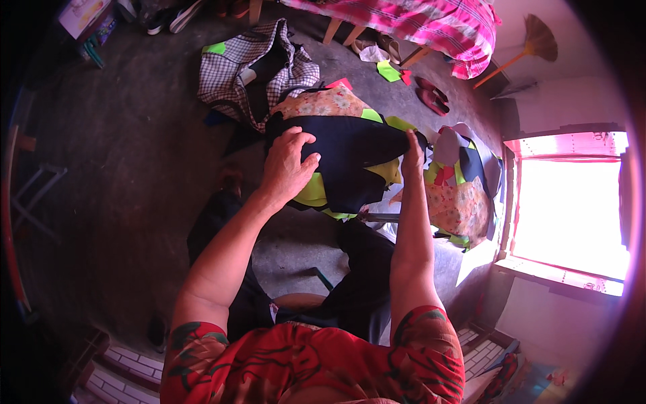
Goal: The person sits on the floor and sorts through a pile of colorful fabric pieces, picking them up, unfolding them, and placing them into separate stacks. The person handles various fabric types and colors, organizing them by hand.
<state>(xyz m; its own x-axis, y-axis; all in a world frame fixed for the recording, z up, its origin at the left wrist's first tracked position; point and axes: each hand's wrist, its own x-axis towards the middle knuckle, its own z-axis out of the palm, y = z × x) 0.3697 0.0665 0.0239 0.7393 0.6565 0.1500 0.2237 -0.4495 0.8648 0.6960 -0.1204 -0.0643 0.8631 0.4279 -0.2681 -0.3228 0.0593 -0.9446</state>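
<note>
Taking the view as a clock face, the person's left arm reaches in from between 7 and 8 o'clock, elbow slightly bent, and ends in the left hand [288, 163] between 10 and 11 o'clock, back of the hand uppermost and fingers aimed toward 1 o'clock. Its thumb and forefinger curve and stand apart, with a clear gap between their tips, over the left part of a broad, flat, dark navy cloth piece [356, 145]; the other fingers are mostly hidden, and whether they press the fabric cannot be told. The right arm rises from 5 o'clock, nearly straight, to the right hand [414, 153] at 2 o'clock, seen edge-on with fingers toward 12 o'clock at the cloth's right end; whether these close on it cannot be told. The navy cloth lies between the hands, just off centre toward 1 o'clock, on top of other scraps: an orange floral-print fabric piece [325, 102] along its 12 o'clock edge and a bright yellow-green fabric piece [312, 192] at its 7 o'clock edge. At 11 o'clock sits a black-and-white checked cloth item [225, 81], and at 3 o'clock a mixed heap of fabric scraps [464, 205].
</note>
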